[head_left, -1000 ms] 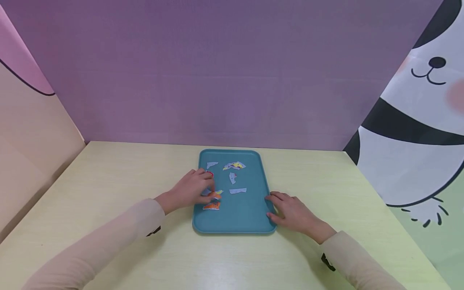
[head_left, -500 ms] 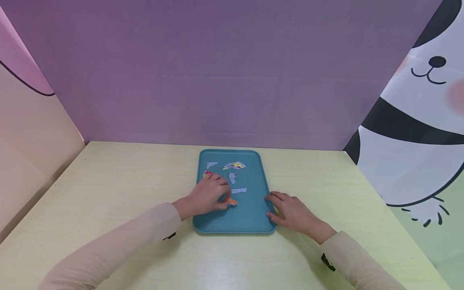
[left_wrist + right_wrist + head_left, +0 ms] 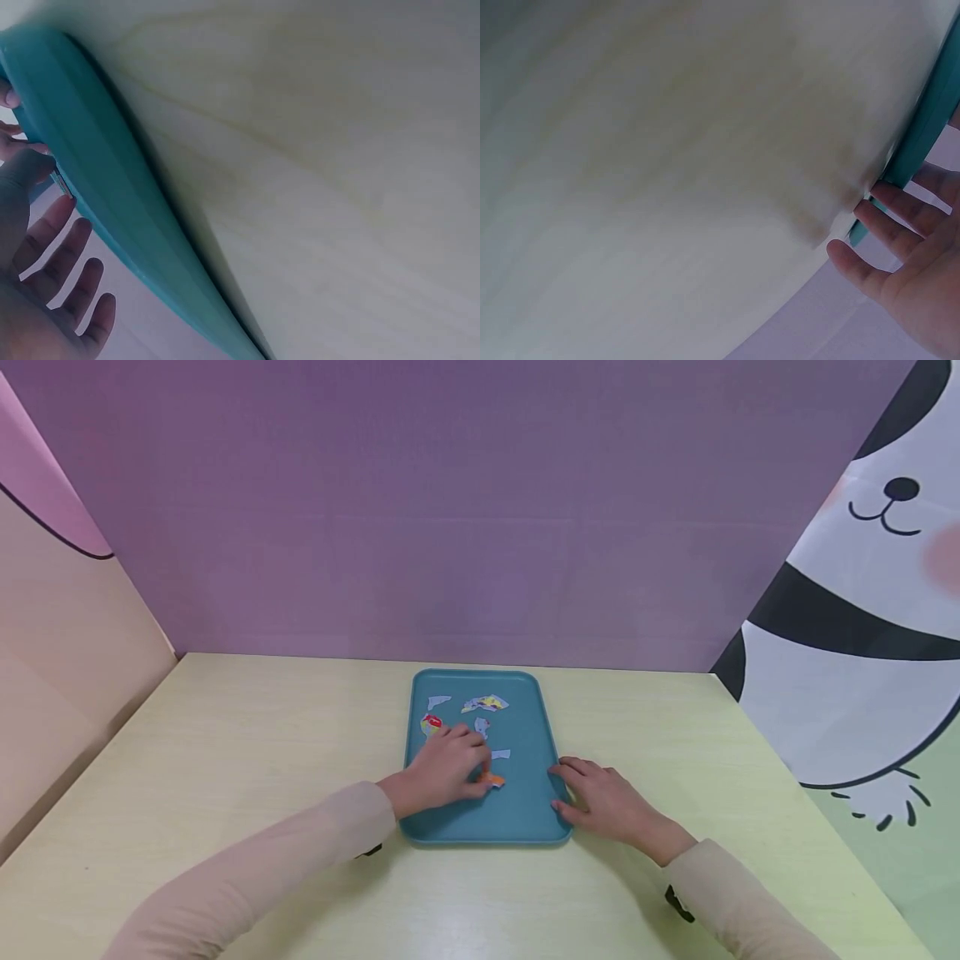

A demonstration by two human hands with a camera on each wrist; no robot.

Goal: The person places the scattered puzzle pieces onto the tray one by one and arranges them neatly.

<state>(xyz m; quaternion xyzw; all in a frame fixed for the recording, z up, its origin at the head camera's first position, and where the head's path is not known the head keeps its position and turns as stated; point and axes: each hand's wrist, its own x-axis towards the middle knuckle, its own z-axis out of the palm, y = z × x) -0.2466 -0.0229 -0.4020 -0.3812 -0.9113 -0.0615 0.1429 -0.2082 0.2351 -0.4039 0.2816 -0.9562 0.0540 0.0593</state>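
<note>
My left hand (image 3: 446,768) is over the middle of a teal tray (image 3: 525,818), its thumb and index finger pinching a torn orange paper piece (image 3: 495,781). In the left wrist view the thin edge of a paper piece (image 3: 61,182) shows between thumb and index fingertip, the other fingers spread. At the tray's right rim rests my right hand (image 3: 618,806), fingers loosely extended and fingertips on the edge. Close by the left hand lie a pale paper strip (image 3: 501,754), partly covered by the fingers, and a small pale piece (image 3: 482,725).
Farther up the tray are a red and yellow paper piece (image 3: 431,723), a pale corner piece (image 3: 438,702) and a yellow-patterned piece (image 3: 486,702). The tray sits on a light wooden table (image 3: 285,718), with a purple panel (image 3: 480,527) behind it.
My left hand has moved right from the tray's left side, bringing the orange paper piece along. The red and yellow piece is now uncovered. The right hand stays at the rim.
</note>
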